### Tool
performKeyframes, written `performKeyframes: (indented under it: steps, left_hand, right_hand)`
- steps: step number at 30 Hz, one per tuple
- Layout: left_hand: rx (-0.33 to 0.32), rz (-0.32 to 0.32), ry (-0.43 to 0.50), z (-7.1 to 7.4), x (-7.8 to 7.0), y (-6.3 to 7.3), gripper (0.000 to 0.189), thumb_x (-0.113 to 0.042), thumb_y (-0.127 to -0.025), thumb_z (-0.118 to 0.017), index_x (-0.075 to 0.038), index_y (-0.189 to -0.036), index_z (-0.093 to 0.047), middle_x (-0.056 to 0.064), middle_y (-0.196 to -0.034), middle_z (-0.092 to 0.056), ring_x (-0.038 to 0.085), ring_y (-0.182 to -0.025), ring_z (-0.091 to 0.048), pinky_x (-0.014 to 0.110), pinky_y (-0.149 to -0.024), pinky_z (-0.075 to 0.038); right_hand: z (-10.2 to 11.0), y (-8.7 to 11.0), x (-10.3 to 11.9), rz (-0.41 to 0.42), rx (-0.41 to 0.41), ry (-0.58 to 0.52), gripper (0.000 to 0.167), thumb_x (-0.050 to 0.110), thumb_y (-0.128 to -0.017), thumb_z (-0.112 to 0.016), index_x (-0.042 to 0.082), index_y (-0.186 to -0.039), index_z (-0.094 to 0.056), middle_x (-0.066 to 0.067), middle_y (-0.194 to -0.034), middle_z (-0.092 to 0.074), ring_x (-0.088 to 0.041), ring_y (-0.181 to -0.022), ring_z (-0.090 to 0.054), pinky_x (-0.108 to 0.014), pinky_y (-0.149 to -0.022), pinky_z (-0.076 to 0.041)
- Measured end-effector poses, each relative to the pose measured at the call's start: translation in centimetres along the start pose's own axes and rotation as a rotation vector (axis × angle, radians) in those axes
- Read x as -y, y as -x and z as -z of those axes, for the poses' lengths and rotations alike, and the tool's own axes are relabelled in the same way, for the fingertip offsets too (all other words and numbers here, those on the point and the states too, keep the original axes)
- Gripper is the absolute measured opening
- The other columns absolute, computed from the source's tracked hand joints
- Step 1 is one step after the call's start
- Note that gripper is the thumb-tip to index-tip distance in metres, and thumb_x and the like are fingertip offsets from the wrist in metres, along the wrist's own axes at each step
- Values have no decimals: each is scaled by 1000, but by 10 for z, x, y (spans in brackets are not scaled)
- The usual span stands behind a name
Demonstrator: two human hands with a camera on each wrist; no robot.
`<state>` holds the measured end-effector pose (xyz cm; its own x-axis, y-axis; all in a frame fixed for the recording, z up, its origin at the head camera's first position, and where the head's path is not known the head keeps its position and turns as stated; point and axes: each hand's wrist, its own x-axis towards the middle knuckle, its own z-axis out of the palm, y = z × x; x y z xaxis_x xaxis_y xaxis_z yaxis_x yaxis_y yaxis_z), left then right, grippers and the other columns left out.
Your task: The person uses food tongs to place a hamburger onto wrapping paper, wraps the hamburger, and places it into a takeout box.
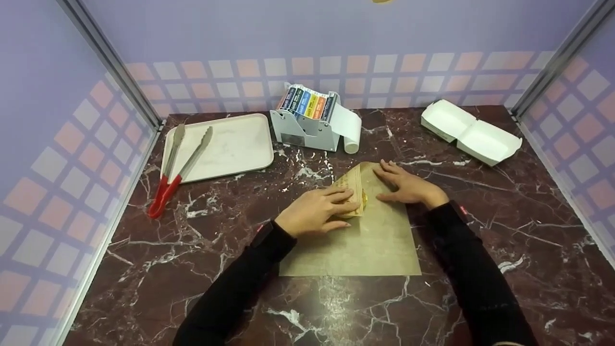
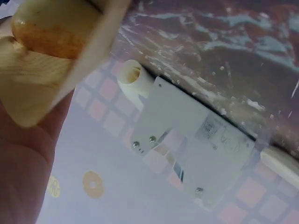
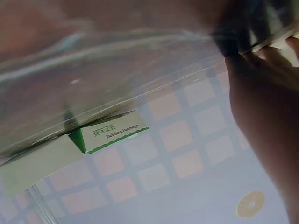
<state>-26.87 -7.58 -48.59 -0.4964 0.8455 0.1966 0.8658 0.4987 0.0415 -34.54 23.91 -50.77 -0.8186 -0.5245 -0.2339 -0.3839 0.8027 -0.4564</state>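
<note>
Straight in to the bun (image 2: 53, 35), browned round its side and tucked under a fold (image 1: 347, 184) of the paper (image 1: 375, 247), on the far half of the sheet. Reduced, from the head view, to a sliver of yellow at the fold's edge. Covered there by the left hand (image 1: 312, 210), with fingers extended and relaxed across the fold, not clenched. Across to the right hand (image 1: 408, 186), with fingers spread on the paper's far right part, open, gripping nothing that shows.

And here, by the look of it, hanging on this: lying between the two hands, just under and to the right of the left fingers, apart from the right ones. Nearer the left, no question. Running near to far along the fold's straight edge, so crosswise to the left fingers; impossible to tell the bun's own long axis under the wrap.

Outward over the counter (image 1: 552, 288). Beyond the paper, to a dispenser (image 1: 307, 128) loaded with labels (image 1: 307, 102), trailing a white strip (image 1: 347, 122). Off left, to a tray (image 1: 240, 144) under red-handled tongs (image 1: 190, 160). Far right, to an open box (image 1: 487, 139), marked "Delicious Hamburger" in the right wrist view.
</note>
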Motion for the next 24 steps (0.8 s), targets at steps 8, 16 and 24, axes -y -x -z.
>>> performKeyframes:
  steps: [8, 16, 24]
  left_hand:
    - [70, 22, 32, 1, 1, 0, 51, -50, -103, -58, -31, -150, -55, 4, -161, -45, 24, -150, -43, 45, -118, -44]
    - [95, -6, 31, 2, -3, -6, 53, -51, -103, -57, -28, -150, -55, 6, -162, -45, 26, -150, -42, 44, -119, -43]
    - [112, 34, 39, 1, -1, 0, 54, -53, -102, -58, -31, -151, -53, 2, -165, -41, 23, -152, -39, 43, -120, -42]
  right_hand:
    - [-2, 66, -16, 70, 62, -87, 84, 23, -95, -73, 15, -164, -27, -15, -174, -5, -48, -158, -1, -72, -123, -7]
    - [-16, 107, -6, 139, 143, -27, 123, 38, -64, -95, 16, -165, -27, -18, -174, -8, -52, -157, 5, -74, -122, 4]
    - [-36, 86, 13, 71, -73, 147, 114, 61, -71, -86, 18, -163, -34, -13, -172, -22, -47, -157, -16, -72, -123, -12]
